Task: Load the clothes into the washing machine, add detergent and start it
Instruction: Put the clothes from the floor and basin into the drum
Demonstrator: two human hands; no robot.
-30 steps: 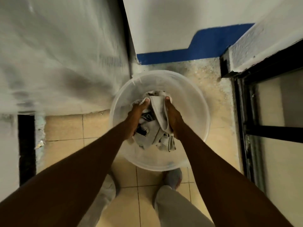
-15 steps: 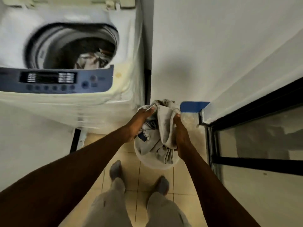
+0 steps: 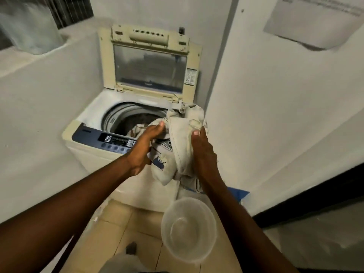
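I hold a bundle of pale grey clothes (image 3: 182, 146) between both hands, in front of the washing machine's right front corner. My left hand (image 3: 144, 146) grips its left side and my right hand (image 3: 203, 152) grips its right side. The top-loading washing machine (image 3: 92, 152) stands ahead with its lid (image 3: 149, 62) raised. Some clothes lie inside the drum (image 3: 126, 119). A blue control panel (image 3: 110, 141) runs along the machine's front edge. No detergent is in view.
A clear plastic basin (image 3: 188, 229) stands on the tiled floor below my right arm, with nothing in it. White walls close in on the left and right. A dark-framed door (image 3: 315, 205) is at the right. A sheet of paper (image 3: 315, 22) hangs on the right wall.
Both hands lifted the bundle of clothes out of the basin and up to the level of the machine's top. My view rose from the floor to the open machine.
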